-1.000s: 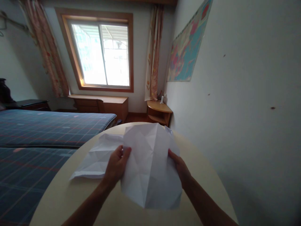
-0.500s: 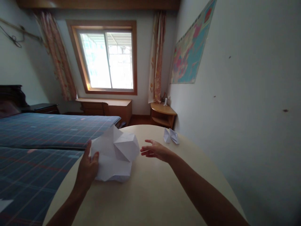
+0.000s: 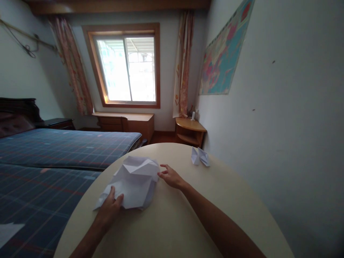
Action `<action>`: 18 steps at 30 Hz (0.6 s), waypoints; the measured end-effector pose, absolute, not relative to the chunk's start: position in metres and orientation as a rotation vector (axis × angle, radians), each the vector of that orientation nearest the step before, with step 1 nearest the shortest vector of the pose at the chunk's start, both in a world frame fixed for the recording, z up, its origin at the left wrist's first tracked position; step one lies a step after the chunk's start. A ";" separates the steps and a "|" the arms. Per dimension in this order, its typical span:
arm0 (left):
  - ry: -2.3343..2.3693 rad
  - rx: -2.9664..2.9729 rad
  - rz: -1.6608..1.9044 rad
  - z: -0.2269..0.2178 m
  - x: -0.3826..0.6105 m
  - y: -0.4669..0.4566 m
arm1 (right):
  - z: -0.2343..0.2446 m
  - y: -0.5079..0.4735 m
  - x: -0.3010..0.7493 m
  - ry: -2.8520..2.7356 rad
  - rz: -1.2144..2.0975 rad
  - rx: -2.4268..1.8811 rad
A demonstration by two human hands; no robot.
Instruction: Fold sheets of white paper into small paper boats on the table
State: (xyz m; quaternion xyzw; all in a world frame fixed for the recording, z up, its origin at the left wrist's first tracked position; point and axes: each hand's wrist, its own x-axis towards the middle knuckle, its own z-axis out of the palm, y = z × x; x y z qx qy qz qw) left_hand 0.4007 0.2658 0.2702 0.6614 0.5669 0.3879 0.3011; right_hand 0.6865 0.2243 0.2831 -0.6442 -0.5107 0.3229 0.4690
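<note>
A large creased sheet of white paper (image 3: pixel 134 190) lies on the left part of the round table, its folds raised at the far side. My left hand (image 3: pixel 109 206) grips its near left edge, thumb and fingers against the paper. At the right edge of the sheet is my right hand (image 3: pixel 172 177), with fingers apart; whether the fingertips touch the paper is hard to make out. Farther right stands a small folded white paper shape (image 3: pixel 203 157) with two pointed halves.
The cream round tabletop (image 3: pixel 188 215) sits close to the white wall (image 3: pixel 295 143) on the right. Along the left is a bed (image 3: pixel 67 150) with a blue plaid cover and some white paper (image 3: pixel 9 233). Beyond are a low wooden desk (image 3: pixel 139 123) and a corner shelf (image 3: pixel 190 124).
The white paper has come down flatter toward the table, its raised peak sinking. My left hand has shifted to its near edge, and my right hand has closed in on its right edge.
</note>
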 end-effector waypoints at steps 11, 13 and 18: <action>1.549 2.344 0.656 0.210 0.401 0.251 | 0.312 0.282 0.669 -1.285 0.933 -1.376; 1.515 2.454 0.687 0.202 0.398 0.250 | 0.324 0.293 0.671 -1.311 0.919 -1.339; 1.508 2.693 0.904 0.218 0.401 0.235 | 0.336 0.325 0.672 -1.392 0.791 -1.381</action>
